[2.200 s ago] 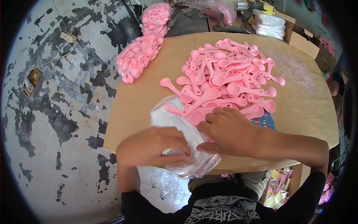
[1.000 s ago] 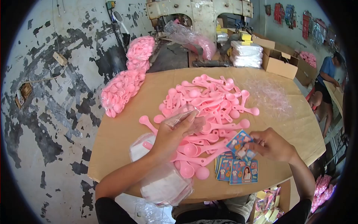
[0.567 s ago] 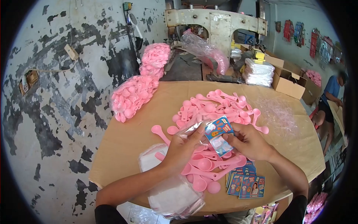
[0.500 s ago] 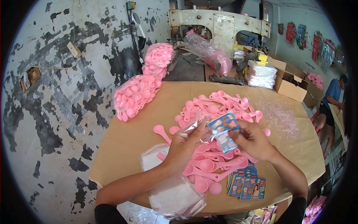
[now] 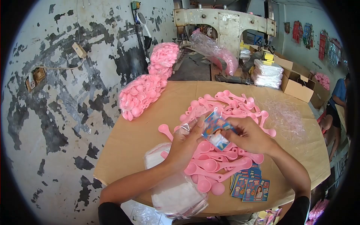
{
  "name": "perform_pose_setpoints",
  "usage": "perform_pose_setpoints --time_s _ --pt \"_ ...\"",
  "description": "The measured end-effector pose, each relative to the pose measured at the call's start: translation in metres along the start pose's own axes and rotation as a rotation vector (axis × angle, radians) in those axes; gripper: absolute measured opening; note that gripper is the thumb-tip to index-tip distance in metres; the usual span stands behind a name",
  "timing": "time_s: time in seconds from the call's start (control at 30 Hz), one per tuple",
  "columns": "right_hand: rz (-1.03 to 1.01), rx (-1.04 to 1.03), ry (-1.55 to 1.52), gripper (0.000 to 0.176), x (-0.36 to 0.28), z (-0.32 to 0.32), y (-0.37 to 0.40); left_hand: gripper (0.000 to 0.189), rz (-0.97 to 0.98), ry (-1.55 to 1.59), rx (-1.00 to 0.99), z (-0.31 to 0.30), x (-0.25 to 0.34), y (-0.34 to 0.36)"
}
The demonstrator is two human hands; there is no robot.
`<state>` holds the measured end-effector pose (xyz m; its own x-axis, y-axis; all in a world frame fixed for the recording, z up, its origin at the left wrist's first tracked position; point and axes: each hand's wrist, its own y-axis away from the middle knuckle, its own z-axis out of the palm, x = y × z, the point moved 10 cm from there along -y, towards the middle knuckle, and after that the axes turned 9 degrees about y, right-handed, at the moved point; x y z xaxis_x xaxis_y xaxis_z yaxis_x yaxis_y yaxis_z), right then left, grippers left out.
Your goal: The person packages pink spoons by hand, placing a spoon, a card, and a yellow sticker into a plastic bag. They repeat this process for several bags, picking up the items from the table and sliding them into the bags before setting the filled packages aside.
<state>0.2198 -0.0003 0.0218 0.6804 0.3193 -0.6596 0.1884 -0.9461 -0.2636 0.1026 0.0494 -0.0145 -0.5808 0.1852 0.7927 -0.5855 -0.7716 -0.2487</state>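
Note:
My left hand (image 5: pixel 186 144) is closed on a clear plastic bag (image 5: pixel 187 126), thumb pointing up along it. Right beside it, my right hand (image 5: pixel 252 138) pinches a blue printed card (image 5: pixel 215 129) between thumb and fingers. The card's left edge overlaps the mouth of the bag. Beneath both hands lies a heap of pink plastic spoons (image 5: pixel 210 164). A stack of the same blue cards (image 5: pixel 255 189) rests near the table's front edge. Left of it, under my left forearm, is a pile of flat clear bags (image 5: pixel 176 197).
Filled bags of pink spoons (image 5: pixel 142 93) stand at the table's back left. Tangled clear plastic strips (image 5: pixel 283 118) lie on the right. Behind the table are a metal press frame (image 5: pixel 225 26), stacked white packs (image 5: pixel 267 74) and a cardboard box (image 5: pixel 297 88). Another person (image 5: pixel 337 101) is at far right.
My right hand has brought the card left, up against the bag in my left hand, and the card has tilted. The whole view has shifted slightly.

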Motion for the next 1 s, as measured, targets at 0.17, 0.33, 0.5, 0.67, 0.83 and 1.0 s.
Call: perform_pose_setpoints --time_s 0.17,0.33,0.5,0.67,0.83,1.0 --pt "0.026 -0.074 -0.039 0.017 -0.008 0.004 -0.004 0.038 -0.034 -0.153 0.005 -0.014 -0.006 -0.006" --pt "0.045 0.142 -0.198 0.018 0.024 -0.012 -0.003 0.038 0.031 -0.006 0.121 -0.014 0.005 -0.007" --pt "0.055 0.176 -0.301 0.019 0.032 -0.015 0.003 0.046 -0.023 0.014 0.000 -0.017 -0.009 -0.013" --pt "0.081 0.128 -0.319 0.019 0.031 -0.003 0.006 0.042 -0.033 0.024 -0.012 -0.001 -0.008 -0.007" --pt "0.023 -0.047 -0.191 0.018 0.020 0.011 0.007 0.037 -0.037 -0.004 -0.056 -0.009 -0.015 -0.006" --pt "0.008 -0.038 -0.216 0.020 0.016 0.008 0.008 0.037 -0.144 -0.143 -0.086 -0.007 -0.030 -0.002"
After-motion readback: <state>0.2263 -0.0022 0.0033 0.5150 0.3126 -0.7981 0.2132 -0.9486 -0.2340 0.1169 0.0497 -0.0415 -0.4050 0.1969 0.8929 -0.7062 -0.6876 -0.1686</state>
